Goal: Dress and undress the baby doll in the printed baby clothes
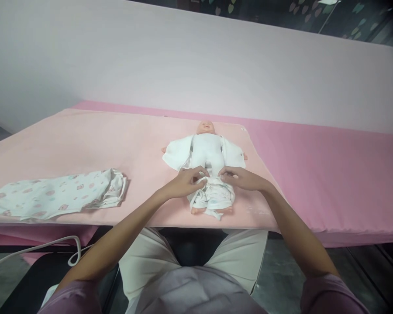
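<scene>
A baby doll [207,144] lies on its back, head away from me, with a white cloth body. A white jacket [178,152] is spread open beneath it, its sleeves over the doll's arms. Patterned white baby pants [214,194] sit bunched around the lower legs, and the feet poke out at the near end. At the left side of the waistband, my left hand [190,181] pinches the cloth. My right hand [238,177] grips the opposite side of the same waistband. The fingertips of both hands are partly hidden in the fabric.
A folded patterned white cloth [59,194] lies to the left on the peach mat [144,152]. Under the mat is a pink-covered table [330,174], with a pale wall panel [196,65] behind. A white cable [36,247] loops below the table's left edge.
</scene>
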The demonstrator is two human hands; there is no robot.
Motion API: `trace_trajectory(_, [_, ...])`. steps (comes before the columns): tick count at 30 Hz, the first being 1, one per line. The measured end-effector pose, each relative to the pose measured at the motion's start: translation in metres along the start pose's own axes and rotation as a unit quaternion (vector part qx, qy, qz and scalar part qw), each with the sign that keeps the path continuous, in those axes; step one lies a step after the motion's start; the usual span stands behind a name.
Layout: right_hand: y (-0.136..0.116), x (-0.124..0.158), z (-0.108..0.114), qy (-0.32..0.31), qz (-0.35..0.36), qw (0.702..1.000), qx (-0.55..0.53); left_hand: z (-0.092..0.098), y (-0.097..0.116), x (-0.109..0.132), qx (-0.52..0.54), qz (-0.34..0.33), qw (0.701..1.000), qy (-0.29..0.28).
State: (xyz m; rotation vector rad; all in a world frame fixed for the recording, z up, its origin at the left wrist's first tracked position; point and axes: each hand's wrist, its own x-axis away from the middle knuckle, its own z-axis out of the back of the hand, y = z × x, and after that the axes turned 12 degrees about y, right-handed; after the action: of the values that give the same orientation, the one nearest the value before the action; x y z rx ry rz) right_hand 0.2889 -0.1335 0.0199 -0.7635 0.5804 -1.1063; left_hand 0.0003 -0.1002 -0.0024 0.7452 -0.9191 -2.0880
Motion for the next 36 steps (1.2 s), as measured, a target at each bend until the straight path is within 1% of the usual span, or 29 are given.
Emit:
trace_trajectory(3, [0.005, 0.000, -0.001, -0.013, 0.015, 1.000, -0.015, 0.000, 0.002, -0.003, -0.010, -0.021, 1.000, -0.015])
trace_trajectory(5, [0.004, -0.002, -0.004, 0.002, 0.028, 0.998, -0.063, 0.002, 0.006, -0.008, 0.010, -0.023, 0.999, -0.034])
trace_trajectory(7, [0.003, -0.007, -0.009, 0.025, 0.027, 0.992, -0.121, 0.003, 0.008, -0.015, 0.075, 0.002, 0.995, -0.060])
trace_trajectory(9, [0.005, -0.014, -0.016, 0.056, 0.016, 0.987, -0.151, 0.002, 0.007, -0.022, 0.142, 0.048, 0.986, -0.071])
trace_trajectory(11, [0.011, -0.019, -0.025, 0.127, 0.012, 0.984, -0.127, 0.002, 0.000, -0.027, 0.182, 0.092, 0.978, -0.054])
trace_trajectory(14, [0.024, -0.023, -0.039, 0.259, 0.020, 0.965, -0.021, 0.000, -0.017, -0.027, 0.206, 0.122, 0.971, 0.001])
trace_trajectory(16, [0.033, -0.022, -0.048, 0.301, 0.012, 0.954, 0.017, -0.001, -0.027, -0.023, 0.191, 0.118, 0.974, 0.037])
trace_trajectory(19, [0.036, -0.023, -0.056, 0.315, 0.005, 0.949, 0.024, -0.005, -0.031, -0.017, 0.142, 0.089, 0.984, 0.067])
trace_trajectory(21, [0.032, -0.026, -0.057, 0.313, 0.039, 0.948, 0.052, -0.008, -0.027, -0.018, 0.117, 0.060, 0.989, 0.069])
trace_trajectory(23, [0.026, -0.031, -0.056, 0.295, 0.086, 0.948, 0.085, -0.012, -0.021, -0.022, 0.103, 0.037, 0.991, 0.074])
trace_trajectory(25, [0.022, -0.035, -0.053, 0.270, 0.107, 0.952, 0.098, -0.014, -0.019, -0.028, 0.102, 0.037, 0.990, 0.093])
trace_trajectory(26, [0.021, -0.037, -0.052, 0.260, 0.104, 0.955, 0.098, -0.015, -0.019, -0.031, 0.105, 0.043, 0.988, 0.105])
trace_trajectory(28, [0.022, -0.037, -0.051, 0.262, 0.082, 0.956, 0.106, -0.015, -0.025, -0.035, 0.115, 0.056, 0.983, 0.132])
trace_trajectory(31, [0.029, -0.032, -0.053, 0.296, 0.044, 0.943, 0.146, -0.017, -0.039, -0.032, 0.102, 0.061, 0.977, 0.175])
trace_trajectory(34, [0.036, -0.024, -0.059, 0.326, 0.010, 0.930, 0.166, -0.019, -0.048, -0.019, 0.033, 0.086, 0.977, 0.192])
trace_trajectory(36, [0.042, -0.019, -0.062, 0.333, -0.017, 0.934, 0.127, -0.019, -0.048, -0.008, -0.022, 0.096, 0.979, 0.181])
